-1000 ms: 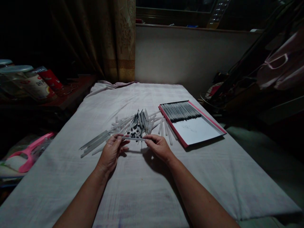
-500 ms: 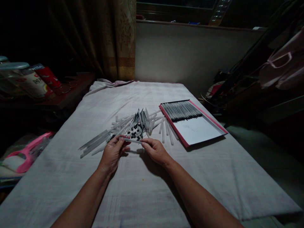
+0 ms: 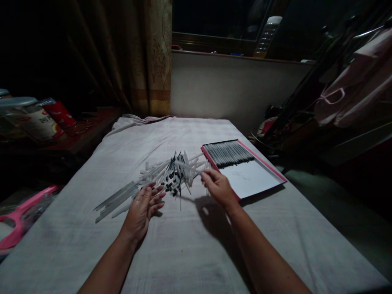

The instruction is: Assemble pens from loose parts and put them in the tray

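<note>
My right hand (image 3: 217, 188) is closed on one end of a whitish translucent pen barrel (image 3: 188, 165), which points left over the pile. My left hand (image 3: 143, 207) is open, palm up with fingers apart, just left of some small black pen caps (image 3: 169, 186). A heap of loose pen parts (image 3: 156, 169), clear tubes and dark-tipped refills, lies in front of both hands. Longer clear sleeves (image 3: 115, 200) stick out at its left. To the right is a red-edged shallow box (image 3: 249, 181) with a row of dark-ended pens (image 3: 228, 153) along its far half.
A pale checked cloth (image 3: 180, 261) covers the table. At the left, jars (image 3: 36, 120) stand on a dark side table, and a pink-handled item (image 3: 23, 216) sits lower down. A curtain (image 3: 154, 61) and a wall (image 3: 229, 81) border the far edge.
My right hand has moved right and up, carrying the barrel away from my left hand. My left hand has let go and its fingers have spread. The head view has tilted up slightly.
</note>
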`<move>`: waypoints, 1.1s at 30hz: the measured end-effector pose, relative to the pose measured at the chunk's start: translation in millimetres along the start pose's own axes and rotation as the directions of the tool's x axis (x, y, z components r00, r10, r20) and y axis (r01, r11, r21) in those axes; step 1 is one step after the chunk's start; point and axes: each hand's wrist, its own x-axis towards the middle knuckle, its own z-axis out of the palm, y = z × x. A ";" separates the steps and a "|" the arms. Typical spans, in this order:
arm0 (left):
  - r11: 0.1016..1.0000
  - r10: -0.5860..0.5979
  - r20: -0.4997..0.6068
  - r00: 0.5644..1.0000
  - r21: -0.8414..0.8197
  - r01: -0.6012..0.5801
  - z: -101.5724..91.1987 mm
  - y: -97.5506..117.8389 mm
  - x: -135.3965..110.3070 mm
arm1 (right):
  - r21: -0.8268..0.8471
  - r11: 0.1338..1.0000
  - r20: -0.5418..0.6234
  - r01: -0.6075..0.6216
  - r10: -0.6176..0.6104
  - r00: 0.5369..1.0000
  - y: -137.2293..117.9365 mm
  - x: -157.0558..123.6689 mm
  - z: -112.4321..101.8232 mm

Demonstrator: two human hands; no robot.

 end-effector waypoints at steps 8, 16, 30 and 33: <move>0.996 -0.067 0.011 0.998 -0.060 0.067 -1.4 6.2 6.1 | -0.494 0.719 -0.455 -0.490 0.267 0.850 44.6 101.8 -82.4; 0.996 -0.079 0.068 0.995 -0.026 0.081 -4.2 2.6 7.3 | -0.597 0.595 -0.428 -0.538 0.331 0.841 65.8 114.5 -63.9; 0.995 -0.100 0.081 0.992 0.001 0.100 -3.3 3.7 6.9 | -0.750 0.520 -0.290 -0.408 0.295 0.910 59.6 108.2 -54.6; 0.995 -0.104 0.084 0.991 -0.006 0.104 -3.7 3.5 7.2 | -0.763 0.515 -0.268 -0.391 0.297 0.916 57.1 107.4 -56.7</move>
